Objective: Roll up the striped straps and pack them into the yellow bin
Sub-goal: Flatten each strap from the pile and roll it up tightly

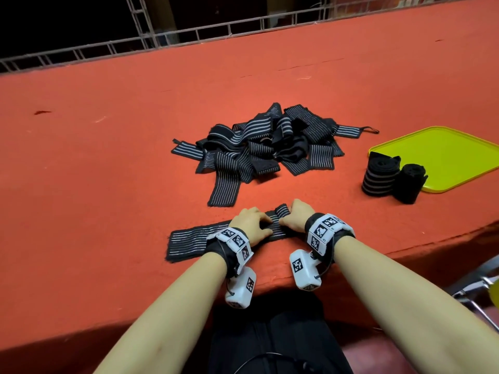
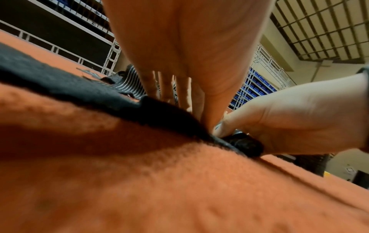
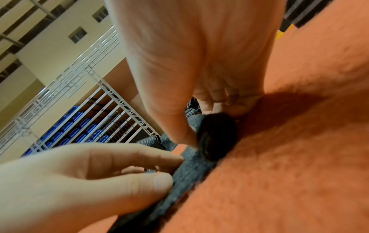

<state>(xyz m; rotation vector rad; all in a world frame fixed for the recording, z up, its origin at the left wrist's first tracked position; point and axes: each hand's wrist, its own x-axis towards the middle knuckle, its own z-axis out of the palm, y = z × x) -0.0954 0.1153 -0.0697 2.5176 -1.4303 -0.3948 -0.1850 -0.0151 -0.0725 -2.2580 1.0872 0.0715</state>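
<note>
A black strap with grey stripes [image 1: 194,240] lies flat along the front edge of the red table. Its right end is wound into a small roll [image 1: 282,210]. My right hand [image 1: 290,218] curls round that roll [image 3: 215,137]. My left hand [image 1: 266,225] sits just left of it, thumb and fingertips pinching the flat strap [image 3: 189,170]. In the left wrist view the right hand [image 2: 289,118] wraps the roll [image 2: 247,145]. A loose pile of striped straps [image 1: 270,141] lies mid-table. The shallow yellow bin [image 1: 445,157] is at the right.
Two rolled straps [image 1: 380,176] [image 1: 410,184] stand at the bin's near left corner. A metal railing [image 1: 189,36] runs behind the table's far edge. A metal chair frame [image 1: 475,295] shows below the table at the right.
</note>
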